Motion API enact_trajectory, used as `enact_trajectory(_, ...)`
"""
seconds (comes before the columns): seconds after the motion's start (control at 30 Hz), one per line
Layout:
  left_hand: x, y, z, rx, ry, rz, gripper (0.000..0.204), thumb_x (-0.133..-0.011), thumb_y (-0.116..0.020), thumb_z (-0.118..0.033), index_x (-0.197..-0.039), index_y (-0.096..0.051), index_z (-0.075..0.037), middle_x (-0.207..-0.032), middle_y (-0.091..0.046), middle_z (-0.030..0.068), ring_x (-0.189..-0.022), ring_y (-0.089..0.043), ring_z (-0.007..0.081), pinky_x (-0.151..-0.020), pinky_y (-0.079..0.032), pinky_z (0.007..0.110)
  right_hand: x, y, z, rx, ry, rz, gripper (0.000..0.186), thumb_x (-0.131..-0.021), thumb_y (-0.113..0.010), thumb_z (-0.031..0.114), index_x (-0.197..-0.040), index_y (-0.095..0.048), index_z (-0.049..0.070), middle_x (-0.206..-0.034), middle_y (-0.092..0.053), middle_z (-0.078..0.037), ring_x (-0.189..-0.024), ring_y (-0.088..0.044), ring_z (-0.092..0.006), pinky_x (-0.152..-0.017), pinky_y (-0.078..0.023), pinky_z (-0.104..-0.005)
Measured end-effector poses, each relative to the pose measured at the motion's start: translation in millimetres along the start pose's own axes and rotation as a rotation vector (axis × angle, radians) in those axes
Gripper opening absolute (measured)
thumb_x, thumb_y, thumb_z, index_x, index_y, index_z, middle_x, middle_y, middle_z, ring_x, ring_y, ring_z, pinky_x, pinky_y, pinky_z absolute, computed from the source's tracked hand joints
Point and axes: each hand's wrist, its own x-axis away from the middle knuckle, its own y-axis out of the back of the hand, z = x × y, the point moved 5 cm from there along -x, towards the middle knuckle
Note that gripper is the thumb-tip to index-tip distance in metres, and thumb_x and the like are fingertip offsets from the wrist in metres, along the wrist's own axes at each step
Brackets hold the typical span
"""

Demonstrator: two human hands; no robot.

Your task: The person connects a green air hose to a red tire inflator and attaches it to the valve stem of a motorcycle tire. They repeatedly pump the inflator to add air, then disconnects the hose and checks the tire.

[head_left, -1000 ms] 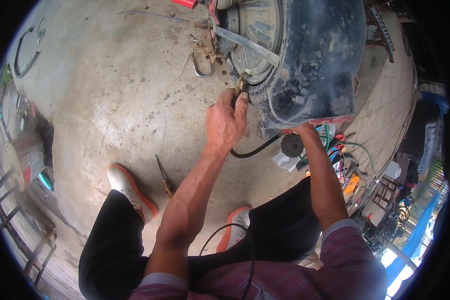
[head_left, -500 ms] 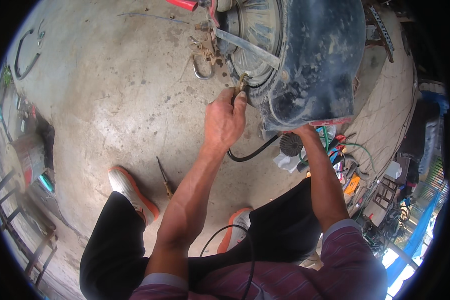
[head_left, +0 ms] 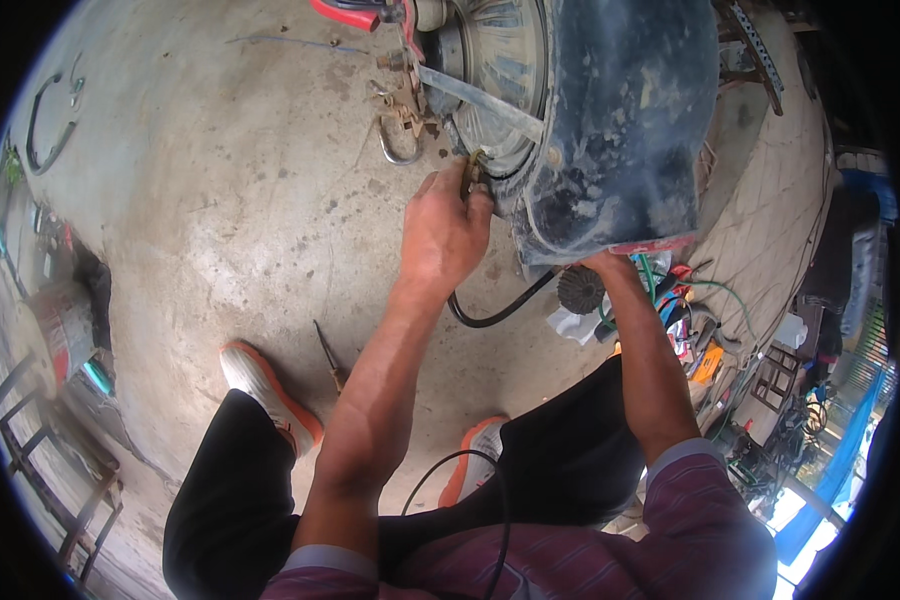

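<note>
My left hand is closed round a brass-coloured air hose fitting, pressed against the lower edge of a dusty wheel. A black hose comes out from behind my left wrist and curves right toward the underside of the vehicle's mudguard. This large dark mudguard is scuffed and muddy, and covers most of the tyre. My right hand reaches beneath its lower edge, beside a red strip. The fingers of that hand are hidden there.
A screwdriver lies on the concrete floor near my left shoe. An open metal hook hangs beside the wheel. Right of my right arm is a round ribbed dark part near cluttered tools and cables. A bucket stands far left.
The view has shifted slightly, so the wheel and mudguard sit a little further left. My left hand keeps its grip at the wheel; my right hand stays under the mudguard.
</note>
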Motion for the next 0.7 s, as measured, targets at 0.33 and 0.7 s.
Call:
enact_trajectory(0.33, 3.2, -4.7, 13.5, 0.321, 0.235, 0.084, 0.042, -0.099, -0.061, -0.013, -0.138, -0.061, 0.002, -0.087, -0.074, 0.0167, -0.079, -0.070, 0.0191, -0.075, -0.055, 0.035, 3.9, 15.6, 2.0, -0.063, -0.088, 0.154, 0.061, -0.085, -0.074, 0.039, -0.138, -0.064, 0.010, -0.143, -0.062, -0.016, -0.137, -0.052, -0.0353, -0.117, -0.038, -0.0501)
enact_trajectory(0.7, -8.0, -15.7, 29.3, 0.631, 0.401, 0.214, 0.051, -0.101, -0.059, -0.016, -0.146, -0.053, 0.006, -0.083, -0.070, 0.0064, -0.076, -0.063, 0.0125, -0.072, -0.051, 0.029, -15.2, -71.9, -61.5, -0.816, -0.137, 0.097, 0.056, -0.099, -0.058, 0.045, -0.142, -0.060, 0.009, -0.143, -0.062, -0.014, -0.130, -0.055, -0.0329, -0.112, -0.043, -0.0493)
